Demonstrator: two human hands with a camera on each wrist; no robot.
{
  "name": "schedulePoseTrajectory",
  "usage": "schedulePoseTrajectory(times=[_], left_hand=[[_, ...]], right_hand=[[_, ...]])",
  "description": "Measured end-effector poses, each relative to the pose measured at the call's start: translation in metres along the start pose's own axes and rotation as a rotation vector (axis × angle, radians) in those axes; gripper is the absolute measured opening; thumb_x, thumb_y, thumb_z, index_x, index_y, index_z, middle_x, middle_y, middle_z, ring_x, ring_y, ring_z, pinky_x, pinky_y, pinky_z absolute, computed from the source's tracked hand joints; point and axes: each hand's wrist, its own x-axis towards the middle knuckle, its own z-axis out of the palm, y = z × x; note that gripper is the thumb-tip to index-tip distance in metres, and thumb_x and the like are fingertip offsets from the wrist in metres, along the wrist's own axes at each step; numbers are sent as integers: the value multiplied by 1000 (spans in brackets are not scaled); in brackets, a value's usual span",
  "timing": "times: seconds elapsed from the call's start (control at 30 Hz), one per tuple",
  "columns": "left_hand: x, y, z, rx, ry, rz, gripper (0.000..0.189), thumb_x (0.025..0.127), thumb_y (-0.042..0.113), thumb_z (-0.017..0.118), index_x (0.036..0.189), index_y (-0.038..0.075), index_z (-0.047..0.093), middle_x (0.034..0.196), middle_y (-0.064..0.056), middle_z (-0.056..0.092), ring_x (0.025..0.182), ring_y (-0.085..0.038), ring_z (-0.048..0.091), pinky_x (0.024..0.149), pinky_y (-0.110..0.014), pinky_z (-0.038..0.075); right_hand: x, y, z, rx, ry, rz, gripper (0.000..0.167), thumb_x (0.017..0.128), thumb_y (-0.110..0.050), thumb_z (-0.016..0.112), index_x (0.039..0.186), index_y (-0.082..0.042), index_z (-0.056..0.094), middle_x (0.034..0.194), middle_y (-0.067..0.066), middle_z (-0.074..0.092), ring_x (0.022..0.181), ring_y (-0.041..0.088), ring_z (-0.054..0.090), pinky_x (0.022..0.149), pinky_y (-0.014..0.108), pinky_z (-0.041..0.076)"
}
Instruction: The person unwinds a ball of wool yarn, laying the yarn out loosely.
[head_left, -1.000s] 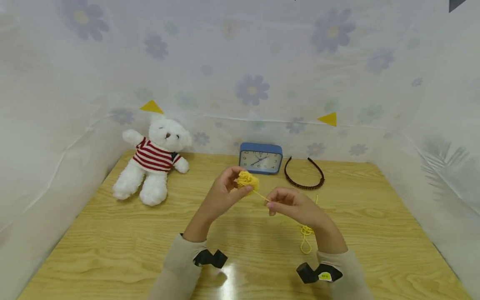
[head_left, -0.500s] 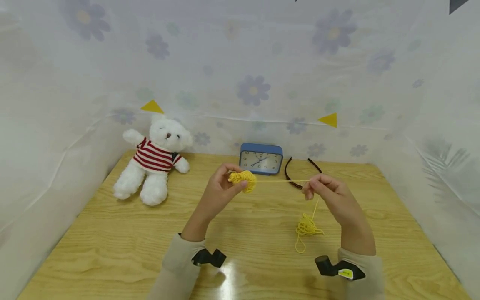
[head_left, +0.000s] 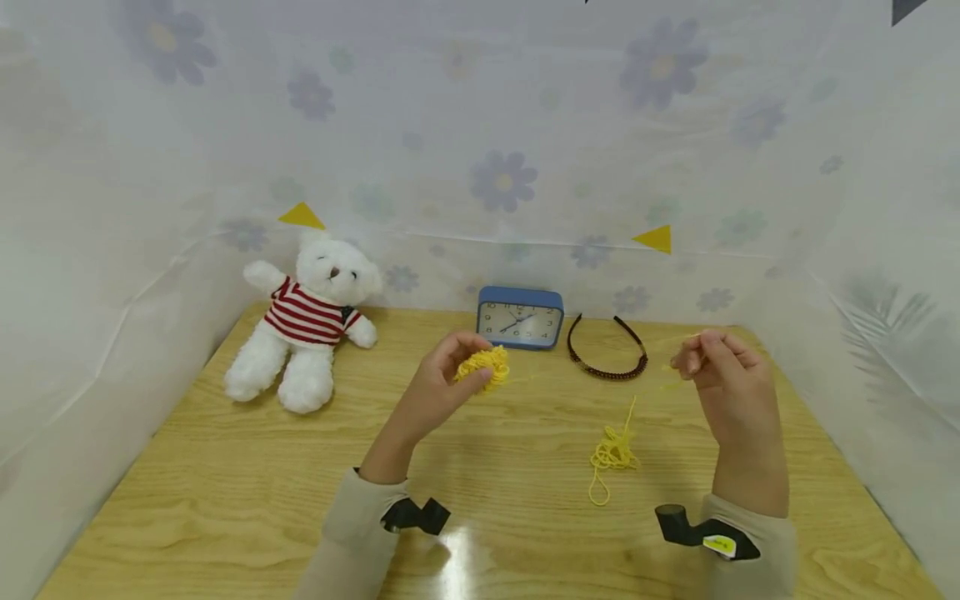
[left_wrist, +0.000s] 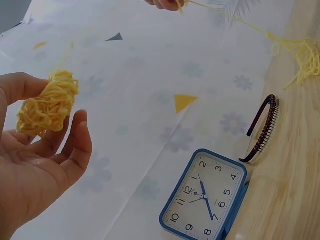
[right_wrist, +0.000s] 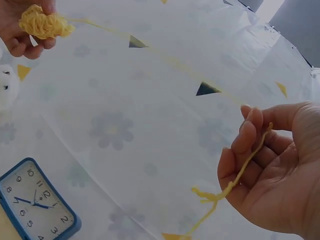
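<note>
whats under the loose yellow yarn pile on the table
Under the loose yellow yarn pile is the wooden table, visible around it and through its open loop. Whatever lies beneath the tangled middle is covered and cannot be seen.

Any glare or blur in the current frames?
Right wrist: yarn strand fades to a faint smear toward the right hand, bright overexposed patch at top right; head: same strand nearly lost mid-span, glare on the tabletop near the bottom edge; left wrist: clock numerals readable.
</note>
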Motion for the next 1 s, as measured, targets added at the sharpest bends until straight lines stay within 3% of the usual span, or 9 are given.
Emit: schedulePoseTrajectory(times=[0.2,0.3,0.57,0.77,1.0], left_hand=[[0,1,-3,-48,22,-14,26,93,-1,55,118,-7,47,114,-21,52,90,-14,56,71,-22,51],[0,1,-5,-41,26,-7,26,93,-1,55,117,-7,48,114,-21,52,92,-15,56,72,-22,51],[-1,1,-6,-41,27,-15,29,93,1,56,121,-6,49,117,-20,49,93,-15,55,76,-24,53],[-1,2,-9,-28,91,-44,30,94,2,56,122,-4,49,118,-19,52,96,-16,55,77,-27,53],[-1,0,-15,3,153,-42,32,94,7,58,122,-6,50,117,-13,54,103,-17,52,75,-23,50]], right_hand=[[-1,-15,-14,151,266,-85,32,99,8,32,88,20,61,68,19,59,60,25,55,70,34,53],[-2,-21,-20,191,355,-101,31,98,8,35,86,21,60,64,20,57,56,27,53,65,36,54],[-4,-27,-28,224,477,-129,29,97,9,38,82,23,59,61,22,56,51,27,51,58,37,53],[-7,-35,-36,294,633,-138,27,96,8,44,78,22,58,57,22,54,47,27,47,51,38,50],[-12,-45,-46,375,728,-118,27,96,4,47,79,21,59,56,22,52,46,29,44,50,41,47]])
